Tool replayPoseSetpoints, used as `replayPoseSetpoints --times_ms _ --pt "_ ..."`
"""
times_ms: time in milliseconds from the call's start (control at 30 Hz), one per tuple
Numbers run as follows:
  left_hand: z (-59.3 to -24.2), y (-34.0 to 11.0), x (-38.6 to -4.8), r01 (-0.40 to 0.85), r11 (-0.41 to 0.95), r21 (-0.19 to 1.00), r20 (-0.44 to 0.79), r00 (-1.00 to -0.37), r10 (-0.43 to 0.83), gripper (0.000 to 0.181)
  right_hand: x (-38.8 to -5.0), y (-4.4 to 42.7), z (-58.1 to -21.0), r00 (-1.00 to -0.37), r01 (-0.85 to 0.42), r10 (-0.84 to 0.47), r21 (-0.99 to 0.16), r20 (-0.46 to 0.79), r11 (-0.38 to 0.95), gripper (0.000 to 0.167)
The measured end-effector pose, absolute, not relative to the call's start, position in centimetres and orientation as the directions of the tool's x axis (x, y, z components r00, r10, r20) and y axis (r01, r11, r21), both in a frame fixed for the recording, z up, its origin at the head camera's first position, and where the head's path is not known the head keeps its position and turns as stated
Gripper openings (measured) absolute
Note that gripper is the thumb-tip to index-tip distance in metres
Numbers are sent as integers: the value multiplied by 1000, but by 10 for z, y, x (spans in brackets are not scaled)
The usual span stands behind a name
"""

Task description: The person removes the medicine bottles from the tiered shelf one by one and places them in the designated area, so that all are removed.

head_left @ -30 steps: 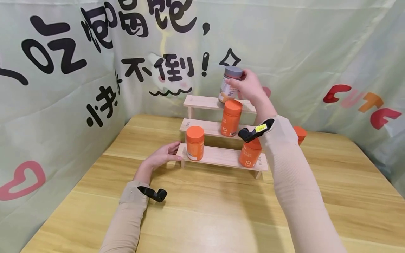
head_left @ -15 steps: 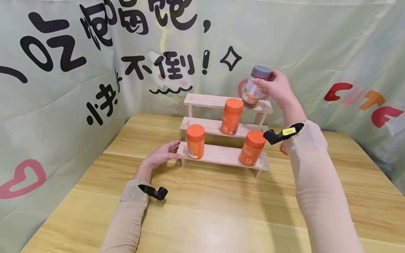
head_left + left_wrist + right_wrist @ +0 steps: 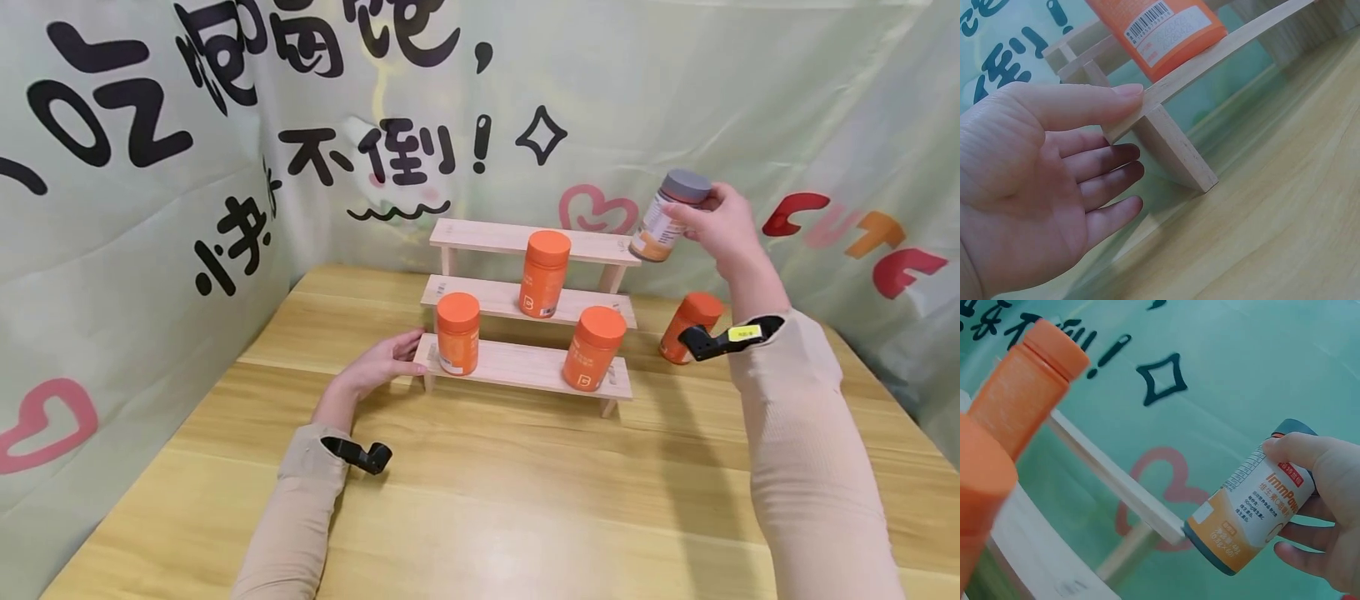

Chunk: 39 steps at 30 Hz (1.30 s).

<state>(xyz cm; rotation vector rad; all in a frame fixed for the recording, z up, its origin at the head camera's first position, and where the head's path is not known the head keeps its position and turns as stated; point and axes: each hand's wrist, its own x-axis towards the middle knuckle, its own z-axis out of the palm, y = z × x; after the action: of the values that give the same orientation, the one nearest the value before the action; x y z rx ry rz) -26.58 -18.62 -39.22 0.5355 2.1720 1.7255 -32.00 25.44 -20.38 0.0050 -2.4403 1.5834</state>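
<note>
My right hand (image 3: 723, 229) grips a white and orange vitamin C bottle (image 3: 663, 221) with a grey lid. The bottle is tilted, held in the air by the top shelf's right end; in the right wrist view its label (image 3: 1254, 500) faces the camera. At the three-step wooden rack (image 3: 517, 362), my left hand (image 3: 378, 367) pinches the left end of the lowest shelf, thumb at the front and fingers behind. On that shelf stand an orange bottle (image 3: 457, 333) at the left and another orange bottle (image 3: 594, 350) at the right. The middle shelf bears an orange bottle (image 3: 544, 275).
Right of the rack, another orange bottle (image 3: 688, 329) stands on the wooden table (image 3: 487, 500), partly behind the right wrist's black camera (image 3: 727, 337). A printed curtain (image 3: 675, 75) hangs behind and along the left side.
My right hand has carried the grey-lidded bottle from above the top shelf rightward to its right end, lowering it slightly. The orange bottle on the table has come into view. The left hand stays put.
</note>
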Motion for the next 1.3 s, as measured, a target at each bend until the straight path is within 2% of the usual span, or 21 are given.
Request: replayPoseSetpoints --times_ms 167,433,633,833,1033,1300 --pt "-390 -188 -265 99 200 975 -8 -880 475 81 -316 275 -209 -964 -95 195 -919 181 382 67" --pt "-394 -185 -264 89 192 977 -15 -877 480 81 -300 325 -239 -938 -68 267 -875 220 480 65" --pt "-392 -185 -264 93 180 979 -5 -878 479 80 -288 353 -249 -932 -36 291 -855 215 517 72" --pt "-391 -185 -264 93 188 978 -7 -880 474 79 -280 374 -262 -916 19 353 -856 192 516 64" --pt "-393 -185 -265 96 193 976 -6 -883 470 82 -275 386 -286 -896 114 409 -798 176 592 85" --pt "-393 -187 -265 153 182 971 42 -863 503 92 -273 389 -311 -896 123 413 -803 162 583 85"
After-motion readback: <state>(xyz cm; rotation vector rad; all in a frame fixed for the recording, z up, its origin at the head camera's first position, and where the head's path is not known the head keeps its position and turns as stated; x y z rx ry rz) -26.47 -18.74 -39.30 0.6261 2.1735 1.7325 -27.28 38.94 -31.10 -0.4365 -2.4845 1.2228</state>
